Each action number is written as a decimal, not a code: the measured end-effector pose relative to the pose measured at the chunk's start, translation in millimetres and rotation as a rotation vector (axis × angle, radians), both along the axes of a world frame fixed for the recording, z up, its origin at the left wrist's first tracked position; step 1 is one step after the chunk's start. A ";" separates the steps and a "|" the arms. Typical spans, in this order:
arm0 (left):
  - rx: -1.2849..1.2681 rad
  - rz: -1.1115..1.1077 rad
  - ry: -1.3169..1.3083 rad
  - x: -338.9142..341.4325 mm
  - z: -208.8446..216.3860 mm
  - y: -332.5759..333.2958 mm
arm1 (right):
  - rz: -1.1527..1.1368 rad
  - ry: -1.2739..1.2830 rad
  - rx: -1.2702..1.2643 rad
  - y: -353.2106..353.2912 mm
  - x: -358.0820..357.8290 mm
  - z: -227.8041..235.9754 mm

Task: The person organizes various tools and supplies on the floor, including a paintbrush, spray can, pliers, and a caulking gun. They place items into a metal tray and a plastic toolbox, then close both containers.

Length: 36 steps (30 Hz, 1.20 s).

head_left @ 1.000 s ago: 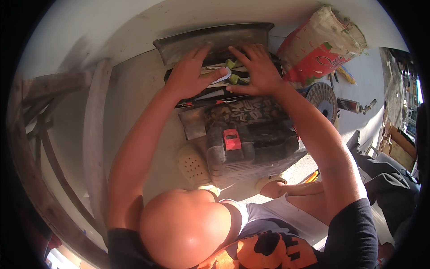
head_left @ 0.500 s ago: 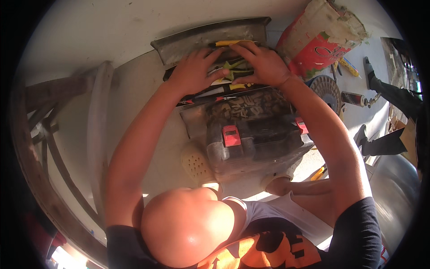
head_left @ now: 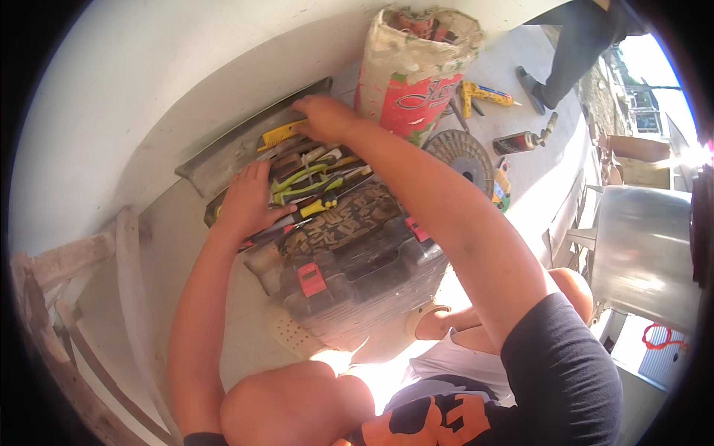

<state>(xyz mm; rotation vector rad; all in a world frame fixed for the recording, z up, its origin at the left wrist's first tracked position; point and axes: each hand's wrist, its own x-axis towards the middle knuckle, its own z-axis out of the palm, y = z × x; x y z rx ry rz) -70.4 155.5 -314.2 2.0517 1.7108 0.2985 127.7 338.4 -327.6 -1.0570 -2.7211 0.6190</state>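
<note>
My left hand [head_left: 249, 199] rests over the left end of a dark tool tray [head_left: 212, 208], fingers stretched and thumb apart. My right hand [head_left: 326, 119] is at the tray's far side, its fingers and thumb closed round the right end of a yellow utility knife [head_left: 278, 136]. Between my hands, the tray holds green-handled pliers [head_left: 305, 178], a yellow-and-black-handled tool [head_left: 320, 206] and several other hand tools. Just nearer lies a camouflage-patterned piece [head_left: 342, 223] on a black toolbox [head_left: 357, 279] with red latches. My right fingertips are partly hidden.
Behind the tray leans a grey metal strip [head_left: 245, 137] against the white wall. A red-and-white sack [head_left: 416, 82], a ribbed grey disc [head_left: 461, 160], a yellow caulking gun [head_left: 487, 94] and a spray can [head_left: 517, 143] stand rightward. A wooden frame [head_left: 134, 275] is at left. Another person's leg [head_left: 573, 63] shows beyond.
My view has swung right. My hands, earlier both spread over the tools, have separated; my right hand now closes on the utility knife's end, while my left stays at the tray's left end.
</note>
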 end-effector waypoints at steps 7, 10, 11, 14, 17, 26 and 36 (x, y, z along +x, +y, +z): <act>-0.028 -0.032 0.007 5.5 27.3 4.0 | 0.118 -0.354 -0.166 8.8 -28.4 -11.9; -0.042 -0.022 -0.060 3.8 29.6 -0.6 | 0.147 -0.241 -0.169 4.1 -23.9 -6.8; 0.054 -0.085 -0.011 3.4 29.1 -3.6 | 0.155 -0.239 -0.233 2.8 -21.4 -3.8; 0.143 -0.180 0.077 -1.2 31.2 -19.6 | 0.189 -0.057 -0.299 -0.4 -10.0 8.0; -0.139 0.090 0.077 -1.4 36.9 -35.7 | 0.259 -0.058 -0.380 -7.5 -0.4 18.0; 0.116 0.221 0.218 -6.2 14.3 -63.2 | 0.315 0.076 -0.502 -35.9 15.2 10.7; 0.273 0.346 0.020 -31.5 -5.0 -69.8 | 0.407 0.103 -0.573 -19.0 25.2 26.4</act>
